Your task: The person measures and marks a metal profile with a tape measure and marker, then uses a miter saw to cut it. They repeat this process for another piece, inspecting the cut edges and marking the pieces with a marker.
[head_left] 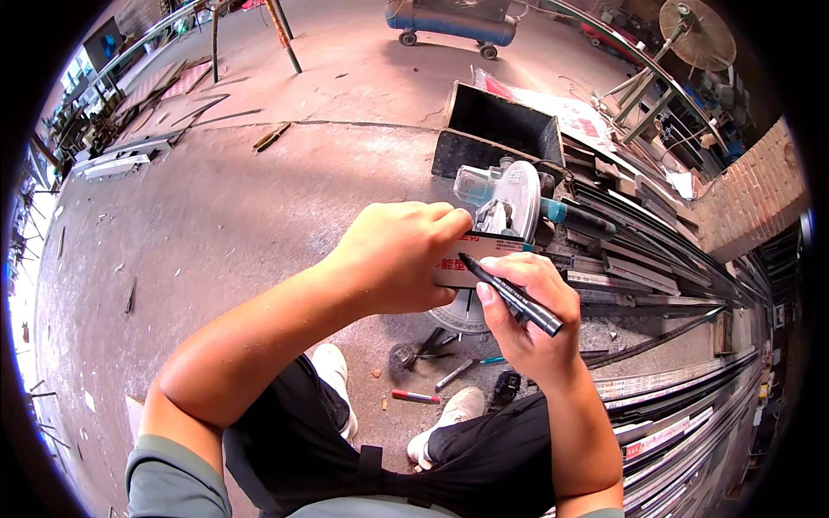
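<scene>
In my right hand (537, 321) is a black marker pen (521, 299), pinched between thumb and fingers. Its tip points to the left and meets or nearly meets a flat bar (455, 269) with white film and red print. My left hand (393, 257) is closed around the left end of that bar, knuckles up, so this end is hidden. Right behind the bar stands a mitre saw (521, 200) with a round grey blade guard and a teal body. Part of its round base plate (462, 312) shows below the bar.
An open black box (501, 121) stands behind the saw. Long metal profiles (665, 380) lie stacked along the right. A red marker (415, 396), a tape measure (507, 387) and other small tools lie by my shoes. Farther off are a blue air compressor (453, 24) and a brick pillar (751, 190).
</scene>
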Demonstrator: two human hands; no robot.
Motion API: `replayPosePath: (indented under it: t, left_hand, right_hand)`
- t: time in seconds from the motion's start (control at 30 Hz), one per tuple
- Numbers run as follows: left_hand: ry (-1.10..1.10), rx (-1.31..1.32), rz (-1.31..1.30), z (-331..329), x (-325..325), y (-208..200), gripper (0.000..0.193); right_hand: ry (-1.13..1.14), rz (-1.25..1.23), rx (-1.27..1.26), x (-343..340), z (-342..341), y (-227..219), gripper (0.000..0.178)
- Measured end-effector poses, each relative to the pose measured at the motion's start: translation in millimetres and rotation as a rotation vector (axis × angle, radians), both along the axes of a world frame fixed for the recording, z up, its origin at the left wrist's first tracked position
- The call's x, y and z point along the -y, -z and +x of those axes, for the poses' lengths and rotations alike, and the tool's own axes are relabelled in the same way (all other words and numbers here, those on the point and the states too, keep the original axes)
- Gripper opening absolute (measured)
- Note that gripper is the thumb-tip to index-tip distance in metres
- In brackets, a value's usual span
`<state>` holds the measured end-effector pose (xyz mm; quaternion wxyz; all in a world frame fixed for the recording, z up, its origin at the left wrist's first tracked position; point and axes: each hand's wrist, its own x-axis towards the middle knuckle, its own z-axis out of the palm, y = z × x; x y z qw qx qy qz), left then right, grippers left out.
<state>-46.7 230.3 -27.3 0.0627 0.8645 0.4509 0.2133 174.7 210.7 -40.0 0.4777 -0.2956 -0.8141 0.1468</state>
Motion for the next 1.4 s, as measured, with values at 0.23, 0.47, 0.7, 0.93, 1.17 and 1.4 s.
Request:
replayPosePath:
  t: [0.23,0.47,0.7,0.93,1.17,1.4]
  left_hand:
    - [-0.008,0.0,-0.002,-2.9,0.3,-1.4,0.059]
    - [-0.014,0.001,0.004,-1.2,1.1,-0.4,0.057]
    - [-0.018,0.007,-0.01,-2.1,1.5,-0.4,0.059]
    - [-0.02,0.008,-0.012,-2.6,1.9,-1.6,0.06]
    - [-0.023,-0.004,-0.021,-3.6,2.2,-1.2,0.062]
    - [-0.036,0.016,-0.045,-3.1,-0.8,1.5,0.061]
  right_hand:
    - [-0.064,0.006,0.038,-0.4,1.8,-3.3,0.019]
    - [-0.033,-0.032,0.003,1.5,4.2,-1.9,0.021]
    - [-0.014,-0.018,-0.036,-1.4,4.3,1.9,0.019]
    - [-0.029,0.005,-0.034,-3.8,8.2,0.6,0.019]
    - [-0.054,-0.001,-0.032,-3.2,9.8,1.2,0.019]
    - [0.063,0.016,-0.098,-7.8,13.0,3.0,0.015]
